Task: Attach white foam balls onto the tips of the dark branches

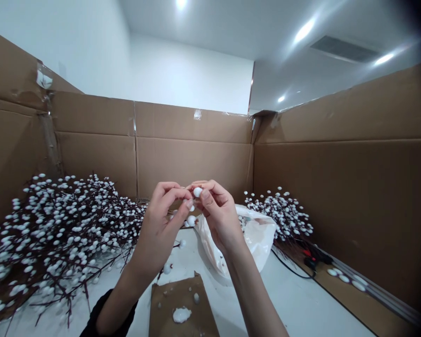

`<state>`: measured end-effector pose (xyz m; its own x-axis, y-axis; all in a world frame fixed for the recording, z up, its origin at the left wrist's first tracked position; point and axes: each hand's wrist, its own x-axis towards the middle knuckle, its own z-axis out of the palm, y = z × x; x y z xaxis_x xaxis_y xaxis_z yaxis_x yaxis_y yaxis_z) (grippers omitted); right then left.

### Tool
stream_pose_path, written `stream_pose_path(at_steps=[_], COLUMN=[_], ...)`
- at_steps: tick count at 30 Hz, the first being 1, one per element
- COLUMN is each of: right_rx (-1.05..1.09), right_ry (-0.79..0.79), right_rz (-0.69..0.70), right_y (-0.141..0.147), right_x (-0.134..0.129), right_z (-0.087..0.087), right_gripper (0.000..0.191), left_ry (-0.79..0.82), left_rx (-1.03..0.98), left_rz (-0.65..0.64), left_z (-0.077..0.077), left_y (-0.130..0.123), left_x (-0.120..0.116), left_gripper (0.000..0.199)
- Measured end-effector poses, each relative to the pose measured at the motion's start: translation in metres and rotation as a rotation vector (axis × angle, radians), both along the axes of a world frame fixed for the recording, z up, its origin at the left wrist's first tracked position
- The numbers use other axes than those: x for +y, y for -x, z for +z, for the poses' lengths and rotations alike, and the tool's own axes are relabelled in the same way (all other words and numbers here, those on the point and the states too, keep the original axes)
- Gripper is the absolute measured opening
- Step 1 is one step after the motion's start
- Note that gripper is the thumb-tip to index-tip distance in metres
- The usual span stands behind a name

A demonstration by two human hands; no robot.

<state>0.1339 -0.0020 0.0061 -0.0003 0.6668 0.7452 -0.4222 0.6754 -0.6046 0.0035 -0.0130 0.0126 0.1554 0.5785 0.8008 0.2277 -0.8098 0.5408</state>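
Observation:
My right hand pinches a small white berry between thumb and fingertips. Close against it, my left hand has its thumb and fingers closed on a thin artificial berry branch, whose stem is mostly hidden by the fingers. Other white berries of this branch hang below the hands, and one lower berry shows beside my left forearm. Beneath the hands lies a brown cardboard piece bearing a white, glue-like blob and several small dabs. Behind my right wrist sits a white plastic bag.
A large pile of white-berry branches spreads over the left side. Another bunch lies at the back right, near a black cable. Several white oval pieces rest along the right edge. Tall cardboard walls enclose the white table.

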Motion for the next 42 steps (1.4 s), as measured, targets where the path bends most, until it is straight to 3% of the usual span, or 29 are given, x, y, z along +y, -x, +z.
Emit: stream_pose_path(at_steps=[6, 12, 16, 42], right_rx=[0.052, 0.06, 0.062, 0.086], right_ry=[-0.02, 0.012, 0.038, 0.053], right_rz=[-0.109, -0.093, -0.058, 0.025], right_y=[-0.003, 0.001, 0.006, 0.009], right_x=[-0.003, -0.005, -0.007, -0.004], right_z=[0.003, 0.005, 0.003, -0.001], right_gripper=[0.012, 0.013, 0.011, 0.01], left_ry=[0.032, -0.028, 0.015, -0.018], left_rx=[0.004, -0.008, -0.02, -0.051], left_rz=[-0.053, -0.092, -0.113, -0.089], left_z=[-0.002, -0.002, -0.003, -0.005], left_y=[-0.004, -0.009, -0.008, -0.008], left_x=[0.003, 0.004, 0.003, 0.001], left_gripper=[0.012, 0.018, 0.019, 0.016])
